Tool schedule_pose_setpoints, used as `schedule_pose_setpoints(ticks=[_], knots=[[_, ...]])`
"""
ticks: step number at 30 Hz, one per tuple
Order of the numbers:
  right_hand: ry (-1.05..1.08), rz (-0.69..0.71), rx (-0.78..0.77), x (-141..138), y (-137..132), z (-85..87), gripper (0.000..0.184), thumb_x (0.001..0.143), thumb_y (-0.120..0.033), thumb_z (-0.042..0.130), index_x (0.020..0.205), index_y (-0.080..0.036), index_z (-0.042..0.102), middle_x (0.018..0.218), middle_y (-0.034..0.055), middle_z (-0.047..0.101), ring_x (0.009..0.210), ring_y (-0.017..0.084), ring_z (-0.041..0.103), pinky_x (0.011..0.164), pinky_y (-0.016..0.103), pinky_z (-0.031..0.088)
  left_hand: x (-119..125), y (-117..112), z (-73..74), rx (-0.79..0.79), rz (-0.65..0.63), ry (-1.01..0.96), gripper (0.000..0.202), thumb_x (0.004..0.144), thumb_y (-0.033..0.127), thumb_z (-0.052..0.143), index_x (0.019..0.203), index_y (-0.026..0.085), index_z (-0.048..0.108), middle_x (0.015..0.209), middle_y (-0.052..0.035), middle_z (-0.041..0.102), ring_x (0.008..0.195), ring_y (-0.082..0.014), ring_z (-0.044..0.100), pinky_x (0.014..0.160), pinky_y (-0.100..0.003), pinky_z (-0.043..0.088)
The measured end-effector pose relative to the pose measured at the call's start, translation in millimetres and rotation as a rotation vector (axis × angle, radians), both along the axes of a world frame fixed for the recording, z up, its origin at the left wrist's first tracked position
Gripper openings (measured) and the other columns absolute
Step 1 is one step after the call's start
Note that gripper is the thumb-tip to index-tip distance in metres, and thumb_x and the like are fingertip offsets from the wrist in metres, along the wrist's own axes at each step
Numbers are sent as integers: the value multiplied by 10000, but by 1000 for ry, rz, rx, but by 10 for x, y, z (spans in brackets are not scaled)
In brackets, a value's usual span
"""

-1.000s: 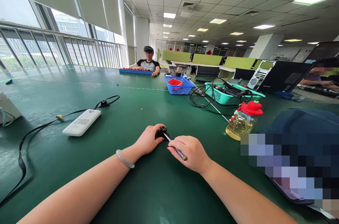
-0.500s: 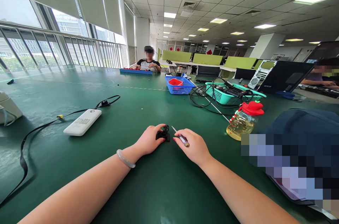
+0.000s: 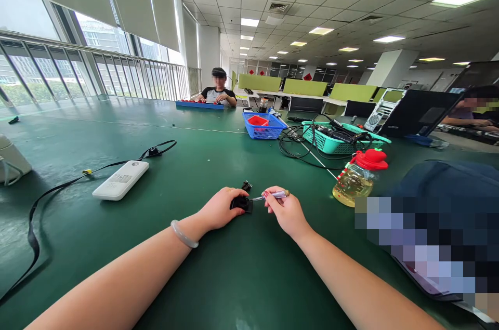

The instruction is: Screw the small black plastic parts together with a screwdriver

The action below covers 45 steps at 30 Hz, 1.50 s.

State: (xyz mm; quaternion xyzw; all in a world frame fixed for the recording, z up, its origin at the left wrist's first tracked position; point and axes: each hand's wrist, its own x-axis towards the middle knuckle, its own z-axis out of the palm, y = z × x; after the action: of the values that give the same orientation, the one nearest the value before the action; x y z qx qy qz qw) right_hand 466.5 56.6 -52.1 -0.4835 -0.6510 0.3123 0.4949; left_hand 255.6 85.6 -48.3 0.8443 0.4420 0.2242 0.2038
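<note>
My left hand (image 3: 220, 209) rests on the green table (image 3: 218, 278), its fingers closed on a small black part (image 3: 240, 203). A second small black piece (image 3: 246, 185) lies on the table just beyond it. My right hand (image 3: 286, 211) pinches a small purple-handled screwdriver (image 3: 273, 195), held nearly level, with its metal tip pointing left at the black part. A pale bangle (image 3: 184, 235) sits on my left wrist.
A white power bank (image 3: 120, 180) with a black cable lies to the left. At right stand a jar with a red lid (image 3: 358, 176), a blue basket (image 3: 263, 125) and a teal basket (image 3: 331, 140) with cables. A person sits at the far end; another person is at the right edge.
My right hand lifted the screwdriver off the black part, turned it, and now holds it level with the tip at the part's side. A small black piece now lies separate beyond the part.
</note>
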Motion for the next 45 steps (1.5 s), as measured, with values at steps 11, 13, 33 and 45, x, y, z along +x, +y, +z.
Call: schedule_pose_setpoints(ticks=[11, 13, 33, 45], knots=[[-41, -54, 106, 3, -62, 42, 413, 892, -567, 477, 750, -199, 601, 564, -6, 529, 501, 148, 519, 496, 268, 421, 1, 13, -1, -12, -15, 35, 465, 752, 266, 712, 1207, 263, 614, 1153, -50, 677, 1087, -248, 597, 969, -369, 465], [-70, -21, 111, -4, -77, 70, 402, 895, -550, 474, 725, -203, 585, 541, -14, 511, 483, 143, 504, 483, 263, 399, 5, 10, 0, -11, -23, 46, 483, 743, 284, 726, 1212, 261, 613, 1145, -55, 677, 1086, -252, 597, 962, -368, 467], [-321, 189, 379, -44, -261, 178, 202, 917, -301, 466, 779, -220, 589, 696, 7, 599, 611, 147, 544, 600, 266, 444, 15, -29, 10, 76, -39, 89, 441, 774, 406, 699, 1183, 267, 613, 1104, -55, 682, 1031, -247, 603, 949, -379, 446], [-1, 49, 292, 30, -119, 65, 252, 941, -410, 470, 847, -217, 602, 643, -8, 529, 558, 143, 504, 559, 274, 433, 19, -92, 74, 152, 4, -73, 348, 861, 337, 570, 1197, 245, 582, 1153, -61, 647, 1068, -227, 570, 971, -372, 450]])
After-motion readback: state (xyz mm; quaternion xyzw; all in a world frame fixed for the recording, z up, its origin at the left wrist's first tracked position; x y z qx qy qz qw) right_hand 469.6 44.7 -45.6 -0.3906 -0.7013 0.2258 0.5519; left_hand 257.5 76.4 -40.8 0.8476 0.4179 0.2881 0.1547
